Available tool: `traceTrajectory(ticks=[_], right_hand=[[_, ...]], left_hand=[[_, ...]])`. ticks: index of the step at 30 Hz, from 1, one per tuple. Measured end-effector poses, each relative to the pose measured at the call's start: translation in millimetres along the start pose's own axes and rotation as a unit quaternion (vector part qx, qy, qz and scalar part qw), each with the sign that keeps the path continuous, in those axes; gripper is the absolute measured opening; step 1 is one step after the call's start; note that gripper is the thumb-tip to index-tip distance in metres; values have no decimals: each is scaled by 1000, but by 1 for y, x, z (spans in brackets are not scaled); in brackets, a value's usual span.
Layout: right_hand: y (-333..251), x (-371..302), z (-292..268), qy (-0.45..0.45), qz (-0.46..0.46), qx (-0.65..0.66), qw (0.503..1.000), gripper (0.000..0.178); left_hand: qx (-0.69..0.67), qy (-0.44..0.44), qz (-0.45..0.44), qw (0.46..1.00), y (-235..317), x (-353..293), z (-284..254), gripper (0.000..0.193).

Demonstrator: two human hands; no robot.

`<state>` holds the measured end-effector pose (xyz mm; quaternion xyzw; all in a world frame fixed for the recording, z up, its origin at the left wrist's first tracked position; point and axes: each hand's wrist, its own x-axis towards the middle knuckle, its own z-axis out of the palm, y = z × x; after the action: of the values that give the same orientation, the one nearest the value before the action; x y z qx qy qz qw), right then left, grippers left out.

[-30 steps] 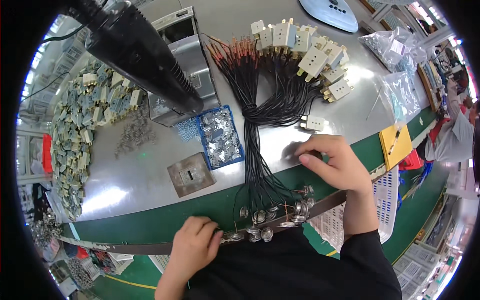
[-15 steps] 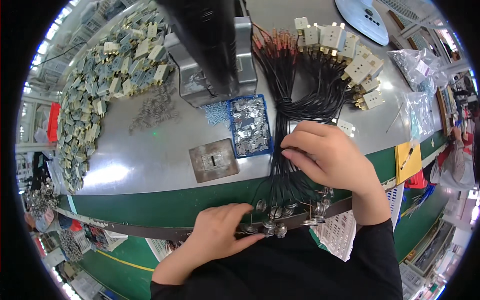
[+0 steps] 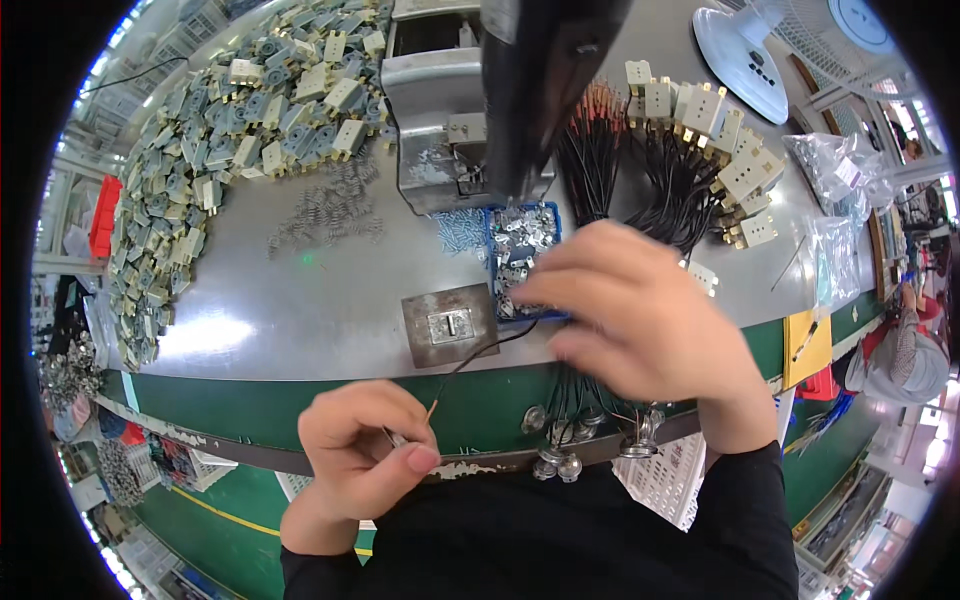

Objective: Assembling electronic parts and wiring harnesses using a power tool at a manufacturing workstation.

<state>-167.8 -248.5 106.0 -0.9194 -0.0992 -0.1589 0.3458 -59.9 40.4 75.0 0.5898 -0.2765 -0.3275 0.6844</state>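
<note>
My left hand [image 3: 365, 450] is closed at the table's front edge, pinching one end of a black wire [image 3: 470, 357]. That end has a brownish lead and a bit of silvery metal, mostly hidden by the fingers. The wire curves up over a square metal block [image 3: 430, 350] with a slotted centre toward the blue tray [image 3: 490, 265]. Small silvery metal parts [image 3: 530, 228] fill the tray. Over its right side is my right hand [image 3: 645, 320], blurred, its fingers stretched out and thumb apart. Below it, several round metal caps [image 3: 552, 465] on wires hang at the edge.
Grey and cream switch-like blocks [image 3: 300, 110] heap at the left, beside loose springs [image 3: 335, 210] and small screws [image 3: 462, 230]. A grey machine [image 3: 430, 130] stands at the back. Black wires with cream blocks [image 3: 750, 175] lie right; a fan [image 3: 745, 65] stands behind. Another person [image 3: 905, 350] is far right.
My left hand has moved left, drawing one wire away from the bunch. The right hand has left the bundle and moved over the tray. The view has shifted slightly.
</note>
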Motion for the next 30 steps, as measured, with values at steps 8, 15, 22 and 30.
traceTrajectory(ticks=[8, 15, 22, 30], right_hand=[[-11, 33, 54, -123, -22, 68, 990, 18], [-10, 35, 49, -115, -11, 134, 984, 23], [-13, 30, 53, -51, 4, 125, 991, 22], [-10, 38, 41, 15, -45, 70, 996, 24]], left_hand=[[-25, -51, -52, 997, 24, 43, -32, 27], [-8, -105, -24, 994, 6, 48, -54, 26], [198, -170, 148, 954, 8, 57, -54, 20], [-146, -144, -94, 974, -8, 51, -30, 36]])
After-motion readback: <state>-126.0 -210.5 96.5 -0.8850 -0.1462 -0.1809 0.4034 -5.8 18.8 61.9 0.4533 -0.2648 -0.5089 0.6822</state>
